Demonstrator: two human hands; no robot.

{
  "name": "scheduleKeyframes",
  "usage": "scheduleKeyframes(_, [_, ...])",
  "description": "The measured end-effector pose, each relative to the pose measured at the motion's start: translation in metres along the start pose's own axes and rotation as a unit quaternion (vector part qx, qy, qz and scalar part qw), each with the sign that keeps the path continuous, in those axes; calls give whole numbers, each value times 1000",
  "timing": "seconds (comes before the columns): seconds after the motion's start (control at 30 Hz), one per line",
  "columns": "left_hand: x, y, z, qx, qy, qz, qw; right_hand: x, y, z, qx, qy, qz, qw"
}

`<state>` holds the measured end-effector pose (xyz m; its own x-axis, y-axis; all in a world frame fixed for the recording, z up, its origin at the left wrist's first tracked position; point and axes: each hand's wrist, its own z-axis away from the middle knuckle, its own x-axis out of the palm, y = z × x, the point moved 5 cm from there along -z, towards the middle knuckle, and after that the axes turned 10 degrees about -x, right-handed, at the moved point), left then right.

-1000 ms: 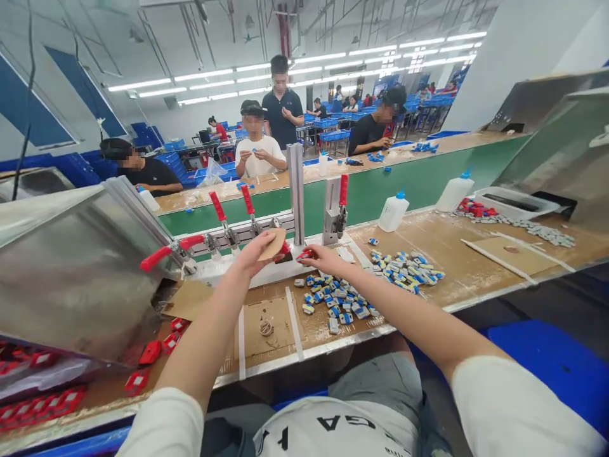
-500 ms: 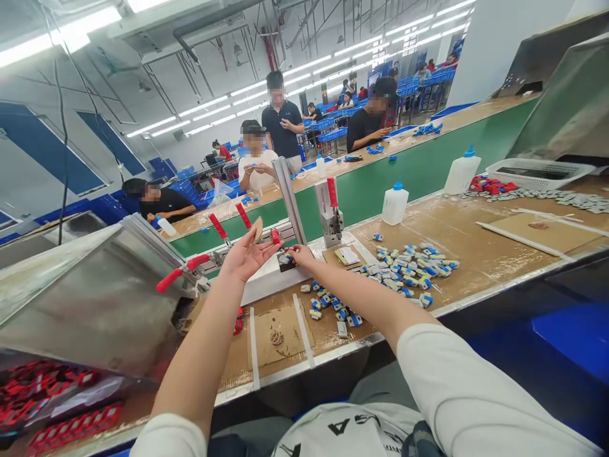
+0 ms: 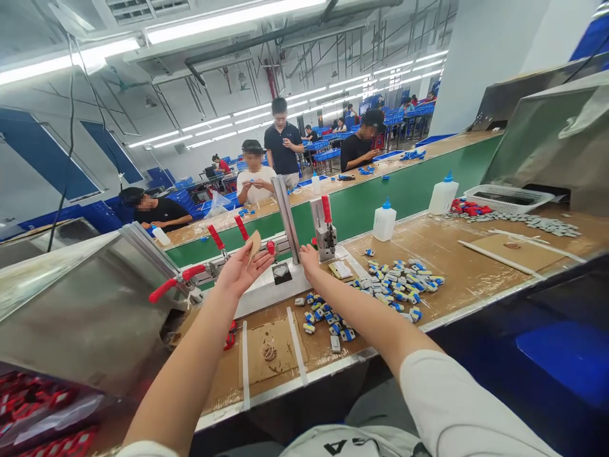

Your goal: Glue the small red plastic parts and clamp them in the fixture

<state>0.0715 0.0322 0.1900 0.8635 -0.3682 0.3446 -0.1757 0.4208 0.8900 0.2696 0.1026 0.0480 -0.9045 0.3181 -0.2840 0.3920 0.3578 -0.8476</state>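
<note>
My left hand (image 3: 245, 270) is palm up with its fingers stretched out, holding a thin tan curved piece (image 3: 255, 246) at the thumb. Just past its fingertips is a red part (image 3: 271, 247). My right hand (image 3: 309, 261) has its fingers bent together beside the upright metal clamp block (image 3: 326, 236) with a red handle. What those fingers hold, if anything, is hidden. Between the hands, a black square holder (image 3: 281, 273) on the white base bears a pale grey piece. A pile of small white, blue and yellow parts (image 3: 397, 279) lies right of my right forearm.
Red-handled toggle clamps (image 3: 193, 273) stand left of my left hand. A metal post (image 3: 285, 219) rises between the hands. White bottles (image 3: 384, 222) with blue caps stand at the back. A metal chute (image 3: 85, 311) fills the left. Co-workers sit beyond the green divider (image 3: 361, 209).
My right hand has moved from the black holder rightward to the clamp block, uncovering the pale piece in the holder. My left hand keeps the tan piece. The head view has shifted slightly.
</note>
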Motion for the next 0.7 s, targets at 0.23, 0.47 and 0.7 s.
scheduleKeyframes(0.23, [-71, -52, 28, 116, 64, -59, 989, -127, 38, 58, 67, -30, 124, 990])
scheduleKeyframes(0.47, [-115, -122, -5, 209, 142, -112, 961, -163, 56, 60, 113, -89, 344, 928])
scheduleKeyframes(0.7, [-141, -150, -7, 230, 172, -143, 947, -112, 25, 61, 62, -133, 377, 914])
